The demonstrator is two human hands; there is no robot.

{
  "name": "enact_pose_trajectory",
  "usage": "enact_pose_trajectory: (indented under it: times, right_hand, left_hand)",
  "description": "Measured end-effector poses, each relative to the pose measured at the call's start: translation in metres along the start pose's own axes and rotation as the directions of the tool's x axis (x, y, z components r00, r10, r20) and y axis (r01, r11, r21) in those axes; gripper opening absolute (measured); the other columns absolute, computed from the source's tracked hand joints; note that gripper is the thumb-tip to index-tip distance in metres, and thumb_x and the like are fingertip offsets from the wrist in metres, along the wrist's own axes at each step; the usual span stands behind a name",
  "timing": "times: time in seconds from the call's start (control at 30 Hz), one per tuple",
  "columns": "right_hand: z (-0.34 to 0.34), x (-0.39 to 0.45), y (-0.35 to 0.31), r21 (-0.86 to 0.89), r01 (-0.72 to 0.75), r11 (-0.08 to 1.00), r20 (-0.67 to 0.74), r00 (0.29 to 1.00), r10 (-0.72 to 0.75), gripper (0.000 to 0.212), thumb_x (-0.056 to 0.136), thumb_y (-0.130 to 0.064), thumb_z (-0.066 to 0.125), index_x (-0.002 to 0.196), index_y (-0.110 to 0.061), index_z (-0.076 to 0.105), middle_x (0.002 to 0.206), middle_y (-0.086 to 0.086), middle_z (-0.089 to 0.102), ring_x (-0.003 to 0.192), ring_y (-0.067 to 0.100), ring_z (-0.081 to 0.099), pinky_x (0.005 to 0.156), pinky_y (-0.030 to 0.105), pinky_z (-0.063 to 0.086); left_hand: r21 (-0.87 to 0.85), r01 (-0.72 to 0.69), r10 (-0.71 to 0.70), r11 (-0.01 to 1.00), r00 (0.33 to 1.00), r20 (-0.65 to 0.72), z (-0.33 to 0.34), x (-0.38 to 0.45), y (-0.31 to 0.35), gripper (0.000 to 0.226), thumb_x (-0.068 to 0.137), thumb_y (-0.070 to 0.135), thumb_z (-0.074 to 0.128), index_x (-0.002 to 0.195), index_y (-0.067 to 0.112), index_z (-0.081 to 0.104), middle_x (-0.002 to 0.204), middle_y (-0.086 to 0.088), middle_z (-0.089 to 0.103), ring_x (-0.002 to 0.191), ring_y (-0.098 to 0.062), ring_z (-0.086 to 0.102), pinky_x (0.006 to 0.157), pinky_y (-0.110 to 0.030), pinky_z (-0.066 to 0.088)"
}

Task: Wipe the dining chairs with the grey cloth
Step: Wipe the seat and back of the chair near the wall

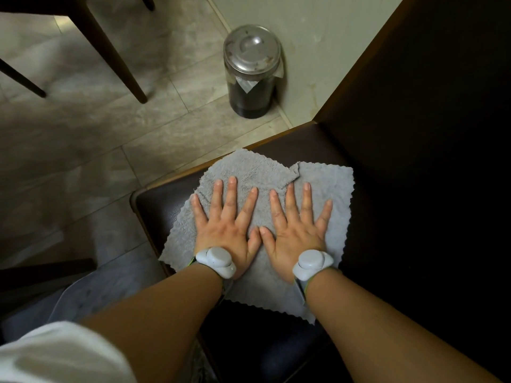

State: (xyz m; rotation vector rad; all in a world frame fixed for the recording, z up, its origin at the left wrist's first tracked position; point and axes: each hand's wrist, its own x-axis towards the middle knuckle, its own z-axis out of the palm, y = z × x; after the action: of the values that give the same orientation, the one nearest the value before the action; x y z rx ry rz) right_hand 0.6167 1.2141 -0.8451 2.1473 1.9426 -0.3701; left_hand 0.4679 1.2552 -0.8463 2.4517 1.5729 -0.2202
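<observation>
A grey cloth (257,172) lies spread flat on the dark padded seat of a dining chair (157,205), one corner folded over at the far side. My left hand (228,225) and my right hand (297,228) press flat on the cloth side by side, fingers straight and spread, thumbs almost touching. Each wrist carries a grey band. The chair's dark backrest (428,134) rises on the right.
A dark jar with a metal lid (252,70) stands on the tiled floor by the wall, just beyond the seat's far edge. Legs of another chair (110,48) stand at the upper left. A pale wall (309,37) runs behind the jar.
</observation>
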Motion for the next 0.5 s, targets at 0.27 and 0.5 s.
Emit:
enact_pose_trajectory:
  times: [0.27, 0.5]
  right_hand:
    - [-0.006, 0.000, -0.003, -0.023, -0.021, 1.000, 0.065, 0.998, 0.022, 0.069, 0.091, -0.063, 0.001, 0.144, -0.030, -0.030, 0.158, 0.007, -0.025, 0.140, 0.037, -0.034, 0.107, 0.070, -0.012]
    - [-0.008, -0.005, -0.005, -0.037, -0.028, 0.999, 0.036, 0.999, 0.030, 0.071, 0.090, -0.064, 0.003, 0.148, -0.032, -0.022, 0.160, 0.006, -0.022, 0.143, 0.036, -0.027, 0.108, 0.070, -0.007]
  left_hand:
    - [-0.019, 0.008, -0.008, 1.000, 1.000, 0.011, -0.007, -0.002, 0.000, 0.070, 0.091, 0.058, 0.016, 0.149, 0.036, -0.016, 0.159, -0.007, -0.020, 0.145, -0.030, -0.021, 0.112, -0.060, -0.015]
    - [-0.034, 0.023, -0.023, 0.999, 1.000, 0.003, -0.008, -0.009, 0.000, 0.068, 0.091, 0.058, 0.014, 0.148, 0.037, -0.017, 0.159, -0.005, -0.019, 0.145, -0.030, -0.022, 0.112, -0.061, -0.014]
